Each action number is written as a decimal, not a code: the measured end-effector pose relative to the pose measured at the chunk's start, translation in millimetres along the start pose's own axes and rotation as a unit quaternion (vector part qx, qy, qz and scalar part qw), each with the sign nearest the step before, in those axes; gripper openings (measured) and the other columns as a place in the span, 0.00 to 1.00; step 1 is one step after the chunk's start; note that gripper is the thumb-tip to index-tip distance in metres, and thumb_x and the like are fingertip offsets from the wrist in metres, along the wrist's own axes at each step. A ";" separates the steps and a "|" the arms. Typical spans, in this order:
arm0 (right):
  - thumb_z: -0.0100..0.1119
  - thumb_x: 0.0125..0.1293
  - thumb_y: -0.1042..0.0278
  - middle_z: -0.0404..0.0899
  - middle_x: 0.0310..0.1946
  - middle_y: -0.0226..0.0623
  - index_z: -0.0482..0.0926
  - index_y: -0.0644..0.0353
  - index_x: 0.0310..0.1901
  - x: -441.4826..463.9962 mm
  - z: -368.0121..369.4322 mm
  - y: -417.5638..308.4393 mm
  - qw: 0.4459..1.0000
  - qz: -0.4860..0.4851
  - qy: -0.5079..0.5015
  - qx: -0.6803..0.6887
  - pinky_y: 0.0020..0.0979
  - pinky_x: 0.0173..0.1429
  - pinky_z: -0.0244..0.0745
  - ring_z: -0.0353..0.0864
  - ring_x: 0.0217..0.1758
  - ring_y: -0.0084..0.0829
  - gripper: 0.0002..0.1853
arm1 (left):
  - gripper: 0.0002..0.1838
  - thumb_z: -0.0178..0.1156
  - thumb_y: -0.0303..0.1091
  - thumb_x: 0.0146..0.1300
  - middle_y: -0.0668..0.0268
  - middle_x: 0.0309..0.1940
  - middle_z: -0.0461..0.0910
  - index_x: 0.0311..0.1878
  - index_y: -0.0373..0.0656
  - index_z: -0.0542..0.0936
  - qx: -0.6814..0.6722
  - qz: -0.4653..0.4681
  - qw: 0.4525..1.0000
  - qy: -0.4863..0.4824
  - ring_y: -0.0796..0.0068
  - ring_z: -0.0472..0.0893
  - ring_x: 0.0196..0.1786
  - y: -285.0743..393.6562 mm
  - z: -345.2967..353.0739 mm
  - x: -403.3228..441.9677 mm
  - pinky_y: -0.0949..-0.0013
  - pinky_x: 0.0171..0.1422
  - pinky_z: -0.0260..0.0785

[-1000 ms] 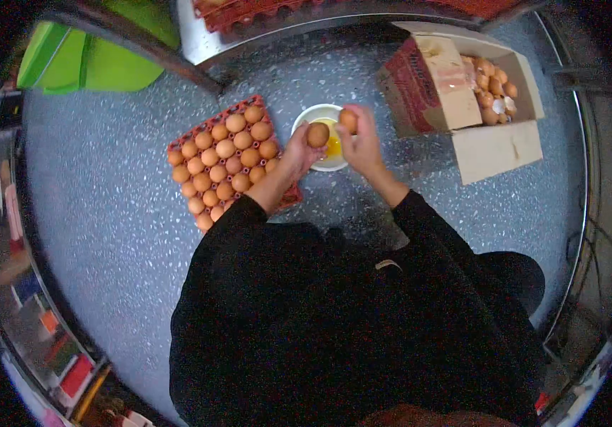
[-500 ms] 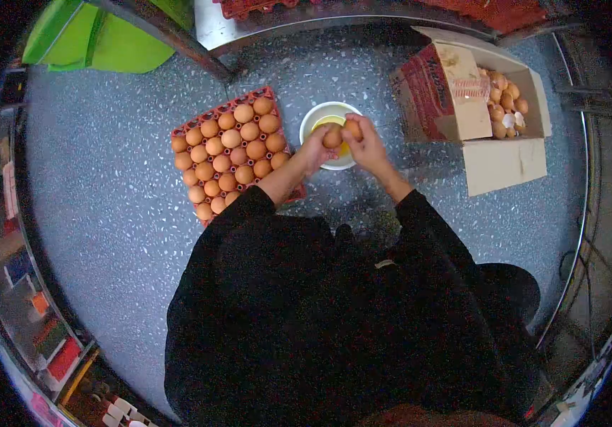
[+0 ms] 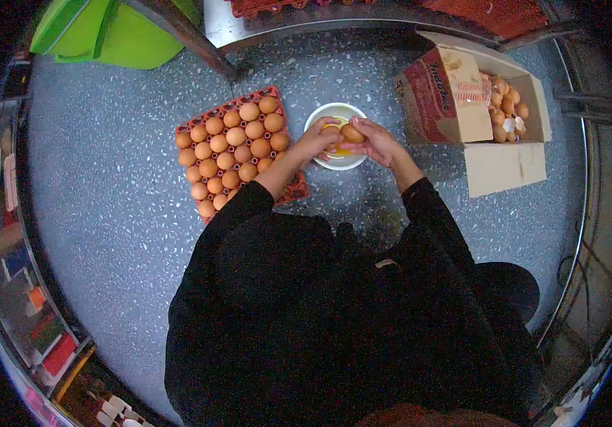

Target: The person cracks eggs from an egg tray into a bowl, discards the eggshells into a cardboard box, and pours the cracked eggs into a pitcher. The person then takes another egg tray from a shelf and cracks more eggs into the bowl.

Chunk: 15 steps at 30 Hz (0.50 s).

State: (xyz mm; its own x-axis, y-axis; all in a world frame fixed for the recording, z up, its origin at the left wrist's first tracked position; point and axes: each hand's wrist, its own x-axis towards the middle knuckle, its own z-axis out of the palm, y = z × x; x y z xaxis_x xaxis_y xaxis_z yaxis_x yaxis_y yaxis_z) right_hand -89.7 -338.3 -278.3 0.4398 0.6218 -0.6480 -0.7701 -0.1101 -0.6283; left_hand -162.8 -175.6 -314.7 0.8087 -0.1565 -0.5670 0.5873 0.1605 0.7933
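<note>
Over a white bowl (image 3: 358,110) with yellow egg in it, my two hands are close together. My left hand (image 3: 316,141) is closed on a brown egg (image 3: 331,135), partly covered by its fingers. My right hand (image 3: 379,141) grips another brown egg (image 3: 352,133), which is beside the first one. Whether either shell is cracked cannot be made out. Left of the bowl lies a red tray (image 3: 295,188) with rows of brown eggs, partly hidden under my left forearm.
An open cardboard box (image 3: 427,96) holding brown eggshells stands at the right. At the upper left are a green container (image 3: 139,39) and a dark leg (image 3: 199,44). A metal surface (image 3: 229,27) with red trays runs along the top.
My hands have come together over the bowl, the two eggs now side by side. Since half a second ago, my right hand has turned and its fingers have spread more around its egg.
</note>
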 end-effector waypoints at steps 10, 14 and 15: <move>0.55 0.56 0.53 0.74 0.43 0.37 0.66 0.62 0.51 15.7 -15.7 8.3 0.976 -0.041 -0.029 -0.214 0.23 0.40 0.72 0.75 0.42 0.23 0.26 | 0.21 0.58 0.47 0.52 0.70 0.32 0.76 0.46 0.43 0.75 0.021 0.043 0.999 0.005 0.81 0.74 0.32 -13.1 -8.8 9.6 0.76 0.33 0.68; 0.53 0.59 0.66 0.73 0.43 0.35 0.61 0.59 0.56 15.9 -14.0 6.2 0.973 -0.058 -0.029 -0.223 0.24 0.39 0.74 0.75 0.42 0.24 0.23 | 0.23 0.59 0.48 0.50 0.71 0.28 0.76 0.45 0.43 0.76 0.077 0.009 0.996 0.048 0.83 0.73 0.26 -6.6 -9.1 6.4 0.79 0.23 0.66; 0.52 0.59 0.68 0.72 0.43 0.37 0.60 0.60 0.56 16.8 -14.5 6.5 0.953 -0.089 -0.019 -0.288 0.25 0.42 0.74 0.75 0.42 0.25 0.24 | 0.25 0.61 0.49 0.48 0.70 0.26 0.77 0.46 0.43 0.75 0.081 0.005 0.995 0.061 0.83 0.73 0.24 -8.8 -9.8 8.5 0.80 0.20 0.65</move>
State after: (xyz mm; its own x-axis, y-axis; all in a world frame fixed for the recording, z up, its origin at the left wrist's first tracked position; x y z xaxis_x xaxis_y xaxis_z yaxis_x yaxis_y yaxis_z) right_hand -80.6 -339.8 -299.5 0.5144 0.6971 -0.4995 -0.2977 -0.4011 -0.8663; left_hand -160.7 -168.9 -328.6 0.8180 -0.0338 -0.5742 0.5745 0.0013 0.8185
